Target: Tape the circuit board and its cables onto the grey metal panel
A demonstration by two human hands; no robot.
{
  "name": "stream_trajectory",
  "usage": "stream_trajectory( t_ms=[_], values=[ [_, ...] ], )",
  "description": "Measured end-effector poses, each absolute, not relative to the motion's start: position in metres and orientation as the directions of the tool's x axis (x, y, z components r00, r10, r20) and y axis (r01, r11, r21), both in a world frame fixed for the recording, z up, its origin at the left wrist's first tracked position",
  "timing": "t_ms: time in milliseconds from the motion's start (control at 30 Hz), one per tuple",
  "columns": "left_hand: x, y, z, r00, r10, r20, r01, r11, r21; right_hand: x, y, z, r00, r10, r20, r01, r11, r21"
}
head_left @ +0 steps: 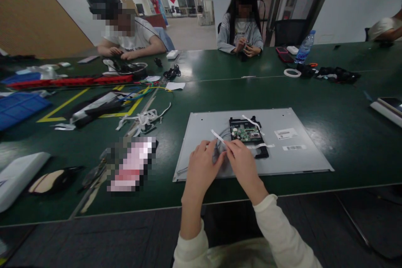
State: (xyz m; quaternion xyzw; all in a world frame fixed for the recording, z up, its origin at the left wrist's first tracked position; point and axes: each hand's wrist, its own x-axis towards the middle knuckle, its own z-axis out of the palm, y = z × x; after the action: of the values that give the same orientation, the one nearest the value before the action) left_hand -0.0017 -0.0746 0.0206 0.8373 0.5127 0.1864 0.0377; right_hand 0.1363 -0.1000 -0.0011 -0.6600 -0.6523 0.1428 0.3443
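A grey metal panel (301, 157) lies flat on the green table (345, 104) in front of me. A green circuit board (247, 134) in a black frame sits on its middle, with white tape strips and thin cables around it. My left hand (202, 163) and my right hand (241, 161) meet over the panel's near left part. Both pinch a white tape strip (217, 135) that sticks up to the left of the board. A bundle of grey cables runs beneath my fingers.
Two people sit across the table, each busy with small parts. Red bars (72, 81), a blue tray (17, 106), yellow tape lines and loose cables fill the left side. A water bottle (304, 47), a tape roll (292, 73) and black parts lie at the far right.
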Motion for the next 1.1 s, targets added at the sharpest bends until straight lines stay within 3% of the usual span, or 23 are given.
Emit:
stream_trajectory(
  t_ms=[300, 433, 833, 1100],
  values=[
    [0.015, -0.073, 0.015, 0.328, 0.868, 0.372, 0.843, -0.447, 0.299, 0.134, -0.100, -0.001, 0.106, 0.956, 0.272, 0.867, 0.045, -0.496],
    [0.018, -0.071, 0.015, 0.376, 0.859, 0.346, 0.832, -0.478, 0.283, 0.131, -0.100, -0.003, 0.087, 0.966, 0.242, 0.898, 0.029, -0.439],
    [0.023, -0.058, 0.013, 0.476, 0.863, 0.171, 0.841, -0.504, 0.200, 0.130, -0.099, -0.006, 0.057, 0.975, 0.213, 0.908, 0.038, -0.417],
    [0.028, -0.057, 0.019, 0.408, 0.897, 0.170, 0.882, -0.435, 0.182, 0.123, -0.119, -0.003, -0.015, 0.963, 0.269, 0.927, 0.114, -0.357]
  ],
)
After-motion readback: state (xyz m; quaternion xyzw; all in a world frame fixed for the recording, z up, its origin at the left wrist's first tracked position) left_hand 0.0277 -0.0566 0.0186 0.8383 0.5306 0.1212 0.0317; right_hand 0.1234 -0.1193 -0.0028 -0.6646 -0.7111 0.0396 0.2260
